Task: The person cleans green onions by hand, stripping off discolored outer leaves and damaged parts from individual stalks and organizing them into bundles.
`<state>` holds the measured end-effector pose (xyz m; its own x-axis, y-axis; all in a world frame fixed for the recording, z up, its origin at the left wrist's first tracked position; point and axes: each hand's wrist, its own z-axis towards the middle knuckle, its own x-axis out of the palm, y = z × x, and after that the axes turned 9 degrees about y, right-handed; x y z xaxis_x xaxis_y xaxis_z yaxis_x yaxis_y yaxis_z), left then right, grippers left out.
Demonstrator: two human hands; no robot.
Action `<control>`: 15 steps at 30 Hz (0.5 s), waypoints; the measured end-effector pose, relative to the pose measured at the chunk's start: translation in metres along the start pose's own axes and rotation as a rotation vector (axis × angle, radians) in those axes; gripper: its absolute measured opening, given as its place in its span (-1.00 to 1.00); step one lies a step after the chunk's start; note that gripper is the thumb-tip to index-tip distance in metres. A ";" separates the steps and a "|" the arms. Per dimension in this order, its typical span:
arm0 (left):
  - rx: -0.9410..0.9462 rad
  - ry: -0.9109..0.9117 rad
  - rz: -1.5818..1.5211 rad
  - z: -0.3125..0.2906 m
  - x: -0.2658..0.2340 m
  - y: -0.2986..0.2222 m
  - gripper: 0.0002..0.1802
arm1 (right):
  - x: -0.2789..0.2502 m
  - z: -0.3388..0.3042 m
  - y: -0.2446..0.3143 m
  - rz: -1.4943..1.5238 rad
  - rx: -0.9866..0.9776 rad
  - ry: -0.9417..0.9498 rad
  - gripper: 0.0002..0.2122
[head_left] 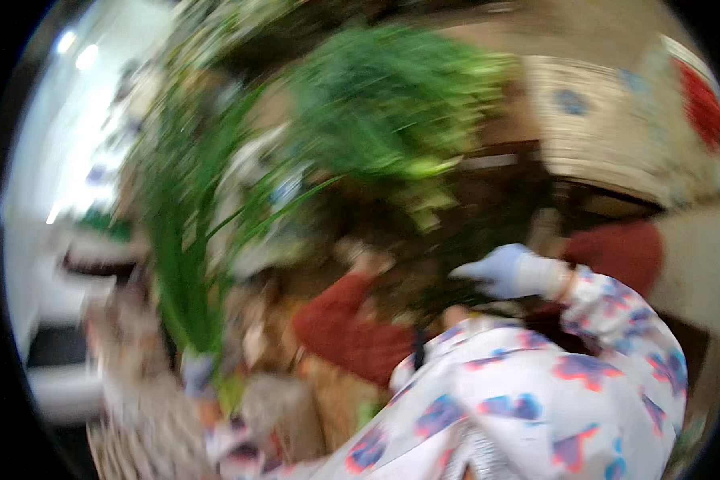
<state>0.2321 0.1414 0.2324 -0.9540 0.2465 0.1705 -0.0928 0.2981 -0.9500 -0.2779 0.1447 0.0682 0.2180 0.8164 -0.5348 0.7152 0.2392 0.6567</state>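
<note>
At the lower left, my left hand (198, 373), in a pale blue-grey glove, is closed round the lower end of a bunch of green onions (180, 272). Their long leaves rise away from me, and a yellowish stalk end shows beside the glove. My right hand (506, 270), in a light blue glove, is over the dark area at right of centre, its fingertips toward the left. Blur hides whether its fingers are closed or hold anything. Beyond both hands lies a big heap of fine greens (384, 104) with pale stalk ends to the right.
Rust-red cloth (352, 330) shows on both sides in front of my patterned white sleeves. A pale printed sack or board (580, 120) lies at far right, with something red (702, 104) beyond it. A whitish plastic bag (252, 184) sits left of the heap. Everything is smeared by motion.
</note>
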 end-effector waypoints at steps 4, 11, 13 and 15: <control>0.164 0.042 0.078 0.092 0.022 -0.007 -0.49 | -0.015 -0.031 -0.008 -0.049 -0.158 -0.429 -0.51; 0.444 0.460 0.068 0.260 0.088 -0.063 -0.53 | -0.044 -0.139 -0.166 0.835 -0.303 -1.781 -0.69; 0.454 0.654 0.040 0.289 0.097 -0.065 -0.53 | -0.053 -0.165 -0.204 1.373 -0.411 -1.910 -0.78; 0.390 0.718 -0.135 0.319 0.155 -0.037 -0.57 | -0.047 -0.190 -0.256 1.479 -0.465 -2.059 -0.85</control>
<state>-0.0031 -0.1253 0.2102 -0.5252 0.8000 0.2901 -0.4120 0.0592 -0.9093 -0.5976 0.1447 0.0260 0.3951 -0.6279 0.6706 -0.3970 0.5416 0.7410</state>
